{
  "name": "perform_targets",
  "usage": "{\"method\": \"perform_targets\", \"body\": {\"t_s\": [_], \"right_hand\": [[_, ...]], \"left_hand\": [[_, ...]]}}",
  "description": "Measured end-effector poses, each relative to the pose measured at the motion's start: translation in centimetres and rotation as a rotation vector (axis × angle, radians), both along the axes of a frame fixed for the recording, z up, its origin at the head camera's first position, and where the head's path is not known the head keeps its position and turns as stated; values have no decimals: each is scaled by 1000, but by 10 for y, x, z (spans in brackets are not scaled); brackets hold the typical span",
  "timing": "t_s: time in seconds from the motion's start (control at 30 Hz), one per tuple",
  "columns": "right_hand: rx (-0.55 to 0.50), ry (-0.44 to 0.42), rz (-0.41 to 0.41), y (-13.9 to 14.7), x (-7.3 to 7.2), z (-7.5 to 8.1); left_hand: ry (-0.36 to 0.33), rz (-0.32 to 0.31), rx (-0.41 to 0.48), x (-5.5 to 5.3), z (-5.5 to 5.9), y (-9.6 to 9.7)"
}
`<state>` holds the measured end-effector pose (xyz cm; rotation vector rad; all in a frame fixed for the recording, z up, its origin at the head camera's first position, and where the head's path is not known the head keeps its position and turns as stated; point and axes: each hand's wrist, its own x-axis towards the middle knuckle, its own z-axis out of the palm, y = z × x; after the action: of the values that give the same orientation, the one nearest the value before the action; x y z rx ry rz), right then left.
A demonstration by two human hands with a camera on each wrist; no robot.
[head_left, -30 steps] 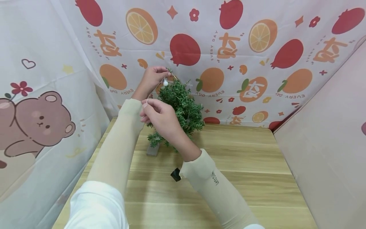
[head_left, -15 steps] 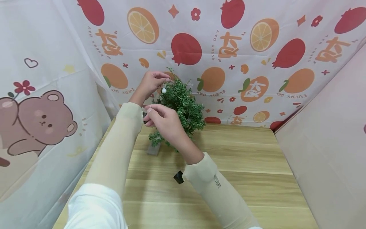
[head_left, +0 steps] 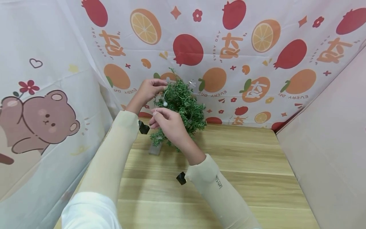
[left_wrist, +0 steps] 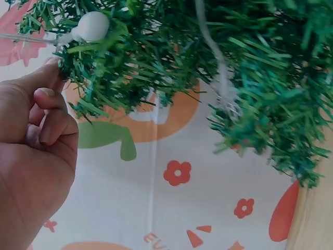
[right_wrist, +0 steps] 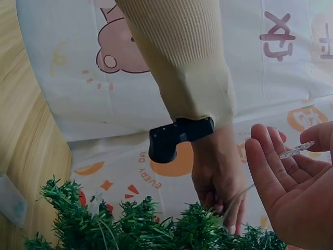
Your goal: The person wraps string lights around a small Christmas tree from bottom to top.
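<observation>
A small artificial Christmas tree [head_left: 184, 101] with green needles stands at the back of the table. My left hand [head_left: 148, 91] is at its upper left, pinching the thin cord of a string of lights. A white ball [head_left: 165, 104] hangs from that cord below the fingertips; the left wrist view shows the ball [left_wrist: 93, 26] against the needles. Lower and nearer, my right hand [head_left: 168, 123] pinches a clear faceted piece [right_wrist: 297, 150] between thumb and fingers, with the cord running towards the left hand. Another clear, snowflake-like piece [left_wrist: 229, 101] sits among the branches.
A translucent grey block [head_left: 155, 149] rests on the wooden table [head_left: 234, 159] at the tree's front left. A printed cloth [head_left: 246, 19] hangs close behind the tree, with another bear-printed cloth [head_left: 51, 117] on the left. Black wrist cameras [head_left: 181, 178] project beneath the sleeves.
My left hand has come down beside the treetop, and the white ball has lowered against the branches. My right hand has shifted slightly right and down, still pinching its piece.
</observation>
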<state>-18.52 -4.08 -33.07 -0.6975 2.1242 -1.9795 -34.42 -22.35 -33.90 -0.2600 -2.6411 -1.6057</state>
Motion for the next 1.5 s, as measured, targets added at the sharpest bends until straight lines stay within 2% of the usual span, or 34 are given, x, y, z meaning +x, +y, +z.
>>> {"method": "perform_targets", "body": {"t_s": [0.17,0.23,0.33,0.4,0.5,0.67,0.77,0.93,1.27,1.4,1.5], "right_hand": [[7,-9,-8,3,3,-4],[6,-9,-5,7,5,-3],[8,0,6,14,9,-2],[18,10,8,20,11,0],[35,29,-1,30,12,4],[35,42,-23,48,10,10],[31,43,-31,59,8,14],[6,41,-46,74,2,21],[-63,47,-78,84,-11,34],[-57,63,-106,87,-17,36],[-32,87,-164,91,-24,36]], "left_hand": [[48,27,18,19,-7,-7],[93,49,25,32,-10,-8],[161,64,58,57,-16,-6],[192,52,85,74,-21,-2],[200,3,119,95,-26,7],[196,-40,132,116,-33,18],[204,-42,103,120,-37,21],[228,-34,65,116,-40,25],[269,-21,-89,107,-34,32],[274,-5,-88,105,-31,32],[282,15,-69,102,-27,32]]}}
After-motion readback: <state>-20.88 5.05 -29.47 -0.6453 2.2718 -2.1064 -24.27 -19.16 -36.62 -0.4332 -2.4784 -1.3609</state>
